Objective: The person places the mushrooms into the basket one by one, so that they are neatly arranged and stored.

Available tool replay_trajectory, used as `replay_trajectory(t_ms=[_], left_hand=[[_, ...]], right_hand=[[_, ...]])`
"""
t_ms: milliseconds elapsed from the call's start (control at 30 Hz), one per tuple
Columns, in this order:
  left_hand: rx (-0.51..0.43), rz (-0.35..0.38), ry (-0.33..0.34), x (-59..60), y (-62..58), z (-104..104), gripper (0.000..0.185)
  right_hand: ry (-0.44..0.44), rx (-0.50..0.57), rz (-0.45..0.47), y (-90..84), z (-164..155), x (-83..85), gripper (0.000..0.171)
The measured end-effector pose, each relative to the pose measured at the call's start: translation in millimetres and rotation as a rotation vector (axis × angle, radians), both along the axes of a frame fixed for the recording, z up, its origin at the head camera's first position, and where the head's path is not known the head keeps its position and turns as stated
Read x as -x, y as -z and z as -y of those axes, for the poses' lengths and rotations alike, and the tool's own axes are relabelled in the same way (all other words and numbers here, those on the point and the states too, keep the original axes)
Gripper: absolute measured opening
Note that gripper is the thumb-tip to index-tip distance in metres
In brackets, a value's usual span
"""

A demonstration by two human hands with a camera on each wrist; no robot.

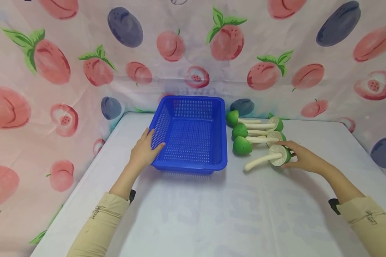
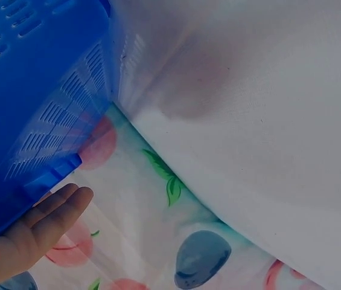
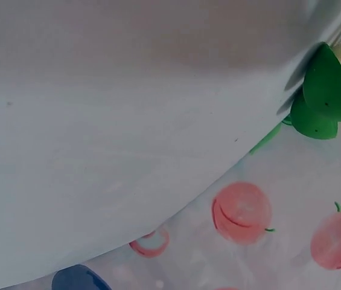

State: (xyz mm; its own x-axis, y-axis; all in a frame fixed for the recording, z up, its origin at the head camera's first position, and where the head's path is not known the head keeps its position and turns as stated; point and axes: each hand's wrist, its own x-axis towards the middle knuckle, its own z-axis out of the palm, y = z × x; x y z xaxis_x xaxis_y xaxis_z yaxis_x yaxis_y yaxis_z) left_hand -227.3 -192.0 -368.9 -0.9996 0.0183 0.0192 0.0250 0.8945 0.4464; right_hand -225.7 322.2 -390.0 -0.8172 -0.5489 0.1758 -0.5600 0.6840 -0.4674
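The right hand (image 1: 303, 157) pinches the nearest green-capped toy mushroom (image 1: 278, 156) only at its cap — its long white stem could swing and knock the neighbouring mushrooms (image 1: 244, 137) — while the left hand's (image 1: 144, 150) straight fingers press the blue perforated plastic basket (image 1: 193, 134).

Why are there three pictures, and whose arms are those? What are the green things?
Those arms belong to a person who wears three small cameras. The big picture comes from a camera on the head, looking down at a white table. The other two come from cameras strapped to each wrist, so they look sideways and very close up.

On the table sits a blue basket with little holes. It has nothing in it. The left hand rests flat against the basket's side; the left wrist picture shows that too.

Beside the basket lie toy mushrooms with green caps and white stems. The right hand touches the nearest mushroom at its cap. All around hangs a cloth printed with peaches and plums.
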Motion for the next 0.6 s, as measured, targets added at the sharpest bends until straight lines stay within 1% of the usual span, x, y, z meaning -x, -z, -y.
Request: replay_trajectory(t_ms=[33, 267, 600], left_hand=[[-0.001, 0.001, -0.002, -0.4, 0.7, 0, 0.074], [-0.013, -0.013, -0.001, -3.2, 3.1, 0, 0.073], [-0.034, -0.056, -0.006, -2.1, 2.7, 0, 0.067]], right_hand=[[0.000, 0.006, -0.008, -0.1, 0, 0.1, 0.075], [0.025, 0.035, 0.023, -7.1, 3, -1.7, 0.075], [0.027, 0.082, -0.037, -14.2, 14, 1.1, 0.076]])
